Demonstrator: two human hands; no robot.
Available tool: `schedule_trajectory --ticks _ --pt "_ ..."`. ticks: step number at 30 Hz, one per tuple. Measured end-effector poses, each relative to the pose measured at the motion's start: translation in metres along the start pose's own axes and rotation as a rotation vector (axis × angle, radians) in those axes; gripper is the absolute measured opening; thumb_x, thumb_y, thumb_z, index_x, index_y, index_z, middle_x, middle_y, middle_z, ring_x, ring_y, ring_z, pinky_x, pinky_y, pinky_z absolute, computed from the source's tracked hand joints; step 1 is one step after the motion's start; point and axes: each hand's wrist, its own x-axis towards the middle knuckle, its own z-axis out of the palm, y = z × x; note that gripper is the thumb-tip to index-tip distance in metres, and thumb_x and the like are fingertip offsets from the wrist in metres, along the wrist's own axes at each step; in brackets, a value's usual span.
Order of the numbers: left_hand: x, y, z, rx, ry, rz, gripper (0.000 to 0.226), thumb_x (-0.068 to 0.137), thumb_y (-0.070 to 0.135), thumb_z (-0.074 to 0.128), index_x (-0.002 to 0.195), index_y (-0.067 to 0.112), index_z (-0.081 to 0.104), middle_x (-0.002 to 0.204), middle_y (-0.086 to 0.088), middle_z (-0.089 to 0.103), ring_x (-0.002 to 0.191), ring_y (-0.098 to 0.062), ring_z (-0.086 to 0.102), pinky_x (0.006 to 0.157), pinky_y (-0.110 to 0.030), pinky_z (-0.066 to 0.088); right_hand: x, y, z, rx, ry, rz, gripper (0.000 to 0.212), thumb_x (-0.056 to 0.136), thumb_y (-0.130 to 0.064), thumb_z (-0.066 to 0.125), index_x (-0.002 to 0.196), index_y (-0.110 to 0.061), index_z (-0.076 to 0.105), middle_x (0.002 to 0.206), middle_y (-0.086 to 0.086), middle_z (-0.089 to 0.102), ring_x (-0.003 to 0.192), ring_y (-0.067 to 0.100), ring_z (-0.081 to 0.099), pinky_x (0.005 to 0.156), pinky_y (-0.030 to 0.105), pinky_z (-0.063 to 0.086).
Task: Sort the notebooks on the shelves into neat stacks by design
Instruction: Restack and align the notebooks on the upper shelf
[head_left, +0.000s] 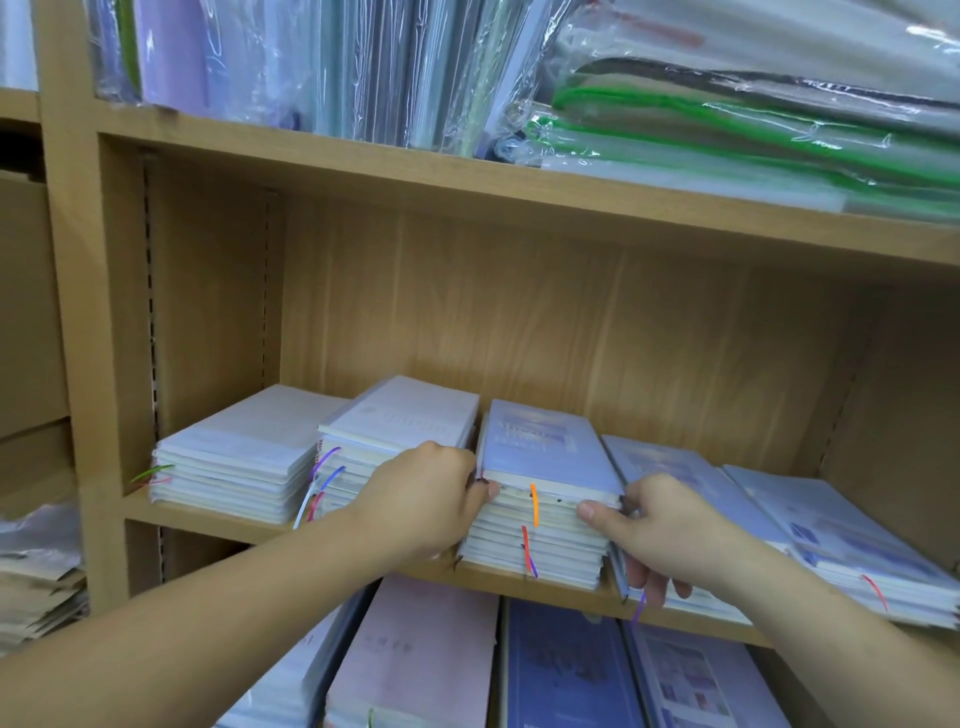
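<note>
As sorting reaches the middle shelf (208, 514), a person's left hand (431, 499) and right hand (660, 530) clamp a blue-topped stack (545, 467) of notebooks from either side. The stack sits at the shelf's front edge, about midway along it. The left fingers curl round its left side, in the gap beside a white stack (395, 431). The right thumb presses the stack's front right corner, while the other fingers curl down between the stack and the leaning notebooks (675, 467) toward the shelf's right end. The step in hand looks like squaring up this stack, whose lower books sit slightly stepped. The next move probably calls for an even squeeze from both sides and a push toward the back edge, before the slumped notebooks alongside are gathered by cover.
</note>
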Motion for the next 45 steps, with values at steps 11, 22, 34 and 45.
schedule_trajectory --ticks 11,22,34,45 --pt "-0.017 0.005 0.003 0.087 0.014 -0.024 0.035 0.101 0.053 0.045 0.099 0.020 0.057 0.095 -0.004 0.064 0.091 -0.028 0.061 0.067 -0.035 0.041 -0.001 0.012 0.016 -0.006 0.066 0.017 0.057 0.095 -0.059 0.056 0.074 -0.006 0.058 0.055 0.011 0.069 0.046 0.027 0.068 0.044 0.028 0.047" --pt "-0.045 -0.007 0.046 -0.018 -0.082 -0.089 0.031 0.096 0.054 0.048 0.097 0.023 0.055 0.097 0.000 0.069 0.098 -0.028 0.065 0.075 -0.036 0.052 -0.006 0.025 0.056 -0.137 0.120 0.049 0.045 0.094 -0.059 0.056 0.088 -0.015 0.059 0.059 0.004 0.072 0.043 0.019 0.067 0.065 0.034 0.059" --pt "-0.042 0.010 0.056 -0.149 -0.093 -0.144 0.023 0.103 0.042 0.045 0.094 0.021 0.042 0.107 -0.010 0.066 0.102 -0.033 0.063 0.076 -0.037 0.046 0.003 0.026 0.066 -0.053 0.170 0.069 0.033 0.093 -0.042 0.067 0.085 -0.011 0.059 0.056 0.001 0.071 0.041 0.021 0.066 0.066 0.038 0.060" --pt "-0.025 0.008 0.029 -0.150 -0.023 -0.133 0.033 0.097 0.053 0.047 0.080 0.025 0.043 0.093 -0.002 0.064 0.097 -0.029 0.061 0.069 -0.035 0.041 -0.007 0.012 0.032 -0.072 0.193 0.046 0.052 0.093 -0.059 0.058 0.073 -0.012 0.058 0.053 0.005 0.069 0.042 0.021 0.066 0.060 0.033 0.059"
